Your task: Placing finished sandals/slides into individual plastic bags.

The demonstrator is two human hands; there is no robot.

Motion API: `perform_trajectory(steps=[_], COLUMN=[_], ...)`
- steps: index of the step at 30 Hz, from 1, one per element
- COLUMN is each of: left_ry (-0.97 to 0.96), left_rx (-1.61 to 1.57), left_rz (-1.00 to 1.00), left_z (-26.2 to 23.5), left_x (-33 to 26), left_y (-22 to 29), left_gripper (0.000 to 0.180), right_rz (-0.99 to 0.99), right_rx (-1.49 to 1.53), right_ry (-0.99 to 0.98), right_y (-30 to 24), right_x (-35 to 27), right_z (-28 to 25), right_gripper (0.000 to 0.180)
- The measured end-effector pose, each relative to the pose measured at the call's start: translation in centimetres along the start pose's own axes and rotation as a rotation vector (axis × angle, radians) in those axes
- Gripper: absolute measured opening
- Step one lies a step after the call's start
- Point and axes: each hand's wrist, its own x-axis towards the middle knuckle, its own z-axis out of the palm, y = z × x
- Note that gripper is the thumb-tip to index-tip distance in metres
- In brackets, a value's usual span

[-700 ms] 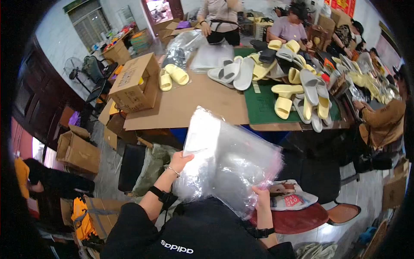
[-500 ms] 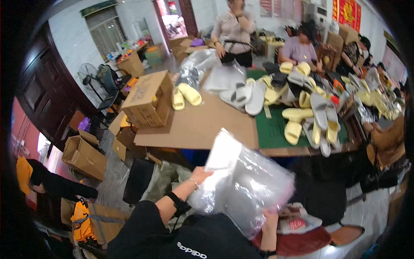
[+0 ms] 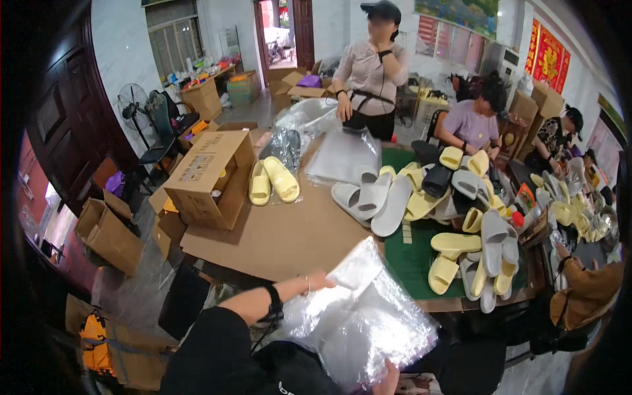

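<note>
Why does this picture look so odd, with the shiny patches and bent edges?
In the head view, white glare on the clear plastic washes out patches of its surface; in the head view, the wide lens makes the dark door lean and curve, with black filling the corners; in the head view, the yellow slippers on the table look fairly sharp.

Right hand (image 3: 390,378) partly cut off by lower edge; fingers probably hidden behind clear plastic (image 3: 385,326).
</note>
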Motion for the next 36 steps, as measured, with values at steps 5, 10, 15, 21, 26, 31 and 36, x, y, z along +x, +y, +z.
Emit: perform_trajectory(steps=[5, 10, 15, 21, 26, 31, 36], left_ry=[-0.040, 0.005, 0.158, 0.199, 0.142, 0.279, 0.258], left_rx=[0.196, 0.128, 0.502, 0.399, 0.437, 0.311, 0.297], left_rz=[0.014, 0.012, -0.170, -0.129, -0.150, -0.086, -0.092], left_z=[-7.9, -15.4, -17.5, -17.7, -17.9, -16.9, -17.3], left_x=[7.3, 13.9, 18.2, 19.6, 21.9, 22.2, 19.9], left_y=[0.0, -2.9, -3.3, -4.3, -7.4, -8.7, -9.0], left_gripper=[0.053, 0.035, 0.033, 0.048, 0.063, 0.062, 0.063], right_rz=[-0.005, 0.082, 0.144, 0.246, 0.333, 0.229, 0.218], right_rx=[-0.167, -0.326, -0.311, -0.414, -0.426, -0.344, -0.348], right_ry=[0.133, -0.121, -0.190, -0.122, -0.080, -0.072, -0.196], right_y=[0.4, 1.9, 5.4, 6.3, 7.4, 6.3, 4.6], right_x=[7.3, 11.8, 16.9, 20.3, 21.1, 20.4, 19.8], right_z=[4.8, 13.7, 16.5, 14.6, 13.7, 15.2, 16.2], right_gripper=[0.029, 0.024, 0.032, 0.024, 0.024, 0.019, 0.031])
